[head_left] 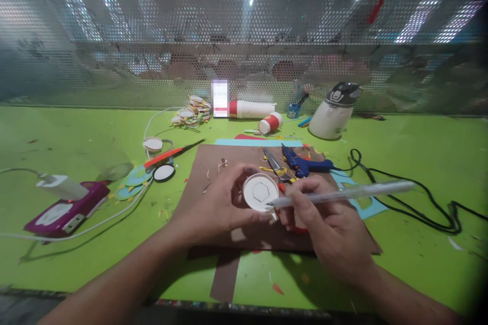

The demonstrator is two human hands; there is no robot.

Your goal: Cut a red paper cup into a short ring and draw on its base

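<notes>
My left hand is closed around a paper cup, its round white base turned up toward me. A hexagon is drawn on that base in dark line. In my right hand is a pen with a clear barrel, tilted so that its tip is at the base's lower right edge. Beneath both hands lies a brown board. A blue glue gun and scissors rest on the board, just beyond my right hand. The cup's side is mostly hidden.
A purple power strip with a white plug stands at left. A red-handled cutter lies near a white cable. Further back are small paper rings, stacked cups, a lying cup and a kettle. A black cord loops at right.
</notes>
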